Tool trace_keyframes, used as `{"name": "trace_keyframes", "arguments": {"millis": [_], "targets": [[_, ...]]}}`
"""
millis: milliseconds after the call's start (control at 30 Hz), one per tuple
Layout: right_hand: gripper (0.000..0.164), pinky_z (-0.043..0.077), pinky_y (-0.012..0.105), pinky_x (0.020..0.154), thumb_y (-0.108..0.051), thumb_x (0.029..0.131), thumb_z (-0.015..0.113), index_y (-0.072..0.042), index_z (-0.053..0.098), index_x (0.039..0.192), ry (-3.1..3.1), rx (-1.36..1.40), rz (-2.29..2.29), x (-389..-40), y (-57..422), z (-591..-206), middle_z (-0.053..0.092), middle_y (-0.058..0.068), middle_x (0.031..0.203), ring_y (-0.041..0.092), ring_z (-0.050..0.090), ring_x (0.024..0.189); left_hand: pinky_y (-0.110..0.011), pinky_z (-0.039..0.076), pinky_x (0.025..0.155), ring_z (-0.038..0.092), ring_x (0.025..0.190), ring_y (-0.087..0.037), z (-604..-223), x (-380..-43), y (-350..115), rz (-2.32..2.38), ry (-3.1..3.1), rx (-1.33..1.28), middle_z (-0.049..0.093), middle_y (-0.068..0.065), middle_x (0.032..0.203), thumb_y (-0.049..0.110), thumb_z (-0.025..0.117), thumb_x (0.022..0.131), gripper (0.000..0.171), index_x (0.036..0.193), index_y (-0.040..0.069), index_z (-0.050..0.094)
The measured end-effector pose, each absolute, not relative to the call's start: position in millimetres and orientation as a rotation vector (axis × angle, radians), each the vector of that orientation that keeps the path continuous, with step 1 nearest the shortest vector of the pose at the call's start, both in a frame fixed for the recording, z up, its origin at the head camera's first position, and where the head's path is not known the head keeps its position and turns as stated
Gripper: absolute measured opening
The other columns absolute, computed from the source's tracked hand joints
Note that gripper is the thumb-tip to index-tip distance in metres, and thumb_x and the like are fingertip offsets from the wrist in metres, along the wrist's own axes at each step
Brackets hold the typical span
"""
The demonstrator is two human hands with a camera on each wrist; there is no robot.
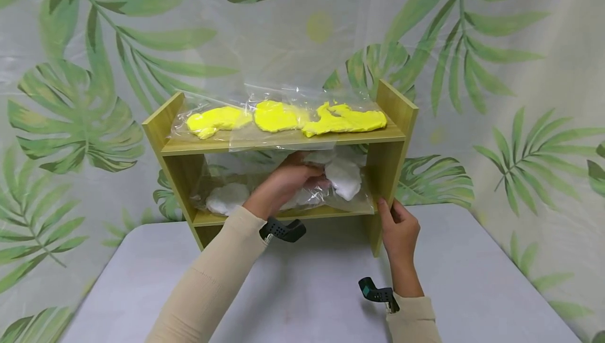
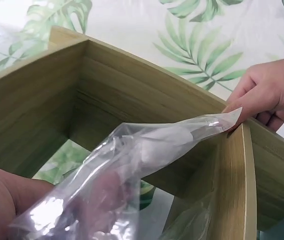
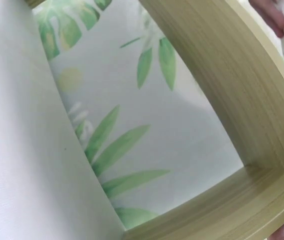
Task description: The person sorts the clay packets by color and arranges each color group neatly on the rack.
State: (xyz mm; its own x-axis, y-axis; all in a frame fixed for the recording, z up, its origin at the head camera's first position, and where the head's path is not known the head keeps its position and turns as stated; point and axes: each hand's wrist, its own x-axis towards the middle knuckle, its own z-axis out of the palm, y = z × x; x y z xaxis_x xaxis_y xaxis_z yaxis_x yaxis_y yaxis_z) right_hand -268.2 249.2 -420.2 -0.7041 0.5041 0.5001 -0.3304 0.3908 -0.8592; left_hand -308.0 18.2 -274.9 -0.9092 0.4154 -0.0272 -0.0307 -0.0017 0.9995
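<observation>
In the head view, my left hand [image 1: 287,181] reaches into the middle tier of a small wooden shelf [image 1: 283,144]. It holds a clear zip bag with a white, clay-like lump [image 1: 344,179] at the right of that tier. Through the plastic, the left wrist view shows some of its fingers behind the bag [image 2: 164,147]. My right hand [image 1: 400,230] grips the front edge of the shelf's right side panel [image 1: 392,175], thumb on the near side. Another bagged white lump [image 1: 228,198] lies at the left of the same tier; more white shows behind my left hand.
Three clear bags of yellow, clay-like stuff [image 1: 279,116] lie in a row on the top tier, one bag's edge hanging over the front. The shelf stands on a white table [image 1: 302,290] before a leaf-print cloth [image 1: 283,33]. Its lowest compartment shows in the right wrist view.
</observation>
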Motion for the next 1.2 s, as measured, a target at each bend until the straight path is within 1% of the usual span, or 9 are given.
{"name": "trace_keyframes", "arguments": {"millis": [133, 200, 267, 333, 467, 633, 867, 1033, 1200], "targets": [[0.038, 0.048, 0.007, 0.066, -0.036, 0.091, 0.066, -0.008, 0.071, 0.116, -1.896, -0.15, 1.404, -269, 249, -419, 0.072, 0.011, 0.103, -0.007, 0.062, 0.082, -0.035, 0.054, 0.084, 0.069, 0.081, -0.023, -275, -314, 27, 2.021, 1.922, 0.373, 0.061, -0.022, 0.113, -0.007, 0.05, 0.094, 0.063, 0.15, 0.012, 0.029], [0.038, 0.048, 0.008, 0.066, -0.036, 0.091, 0.066, -0.008, 0.071, 0.116, -1.896, -0.151, 1.403, -269, 249, -418, 0.072, 0.012, 0.103, -0.005, 0.063, 0.082, -0.035, 0.055, 0.084, 0.068, 0.079, -0.023, -276, -318, 32, 2.033, 1.898, 0.346, 0.06, -0.021, 0.108, -0.009, 0.049, 0.094, 0.068, 0.152, 0.012, 0.023], [0.037, 0.048, 0.008, 0.065, -0.035, 0.091, 0.067, -0.008, 0.072, 0.115, -1.891, -0.155, 1.398, -269, 249, -417, 0.072, 0.012, 0.102, -0.004, 0.063, 0.082, -0.035, 0.055, 0.082, 0.067, 0.078, -0.023, -277, -321, 36, 2.021, 1.901, 0.334, 0.06, -0.02, 0.102, -0.009, 0.05, 0.093, 0.068, 0.153, 0.012, 0.023], [0.036, 0.047, 0.007, 0.065, -0.035, 0.091, 0.067, -0.008, 0.072, 0.114, -1.886, -0.159, 1.393, -268, 249, -416, 0.072, 0.012, 0.102, -0.005, 0.063, 0.081, -0.034, 0.056, 0.079, 0.067, 0.076, -0.022, -278, -324, 39, 1.994, 1.928, 0.343, 0.06, -0.019, 0.097, -0.008, 0.05, 0.093, 0.065, 0.151, 0.011, 0.027], [0.036, 0.047, 0.007, 0.065, -0.035, 0.091, 0.067, -0.008, 0.072, 0.114, -1.881, -0.159, 1.406, -268, 249, -416, 0.072, 0.013, 0.102, -0.009, 0.061, 0.079, -0.03, 0.056, 0.07, 0.066, 0.07, -0.019, -282, -331, 44, 1.941, 2.019, 0.355, 0.062, -0.017, 0.092, -0.006, 0.054, 0.091, 0.053, 0.142, 0.008, 0.044], [0.036, 0.047, 0.007, 0.066, -0.036, 0.09, 0.067, -0.009, 0.072, 0.114, -1.887, -0.157, 1.416, -270, 249, -416, 0.072, 0.013, 0.102, -0.009, 0.061, 0.079, -0.028, 0.056, 0.065, 0.066, 0.07, -0.018, -286, -339, 48, 1.848, 2.19, 0.348, 0.064, -0.015, 0.096, -0.002, 0.064, 0.087, 0.038, 0.124, 0.003, 0.058], [0.038, 0.048, 0.008, 0.065, -0.038, 0.09, 0.067, -0.009, 0.072, 0.114, -1.89, -0.158, 1.414, -270, 248, -417, 0.072, 0.012, 0.101, -0.004, 0.064, 0.081, -0.026, 0.054, 0.067, 0.065, 0.08, -0.018, -288, -340, 52, 1.551, 2.533, 0.422, 0.066, -0.007, 0.102, 0.003, 0.07, 0.081, 0.028, 0.109, 0.006, 0.067], [0.038, 0.049, 0.009, 0.065, -0.038, 0.09, 0.068, -0.009, 0.073, 0.113, -1.886, -0.154, 1.431, -269, 248, -419, 0.072, 0.011, 0.101, -0.007, 0.063, 0.08, -0.026, 0.052, 0.071, 0.062, 0.091, -0.02, -291, -339, 55, 1.342, 2.745, 0.492, 0.068, -0.006, 0.105, 0.005, 0.071, 0.079, 0.027, 0.106, 0.008, 0.069], [0.037, 0.048, 0.008, 0.065, -0.038, 0.089, 0.069, -0.01, 0.073, 0.113, -1.887, -0.166, 1.422, -268, 249, -421, 0.072, 0.01, 0.101, -0.01, 0.062, 0.079, -0.031, 0.052, 0.078, 0.061, 0.096, -0.025, -292, -337, 60, 1.216, 2.874, 0.513, 0.068, -0.007, 0.106, 0.01, 0.074, 0.08, 0.023, 0.103, 0.007, 0.07]]}}
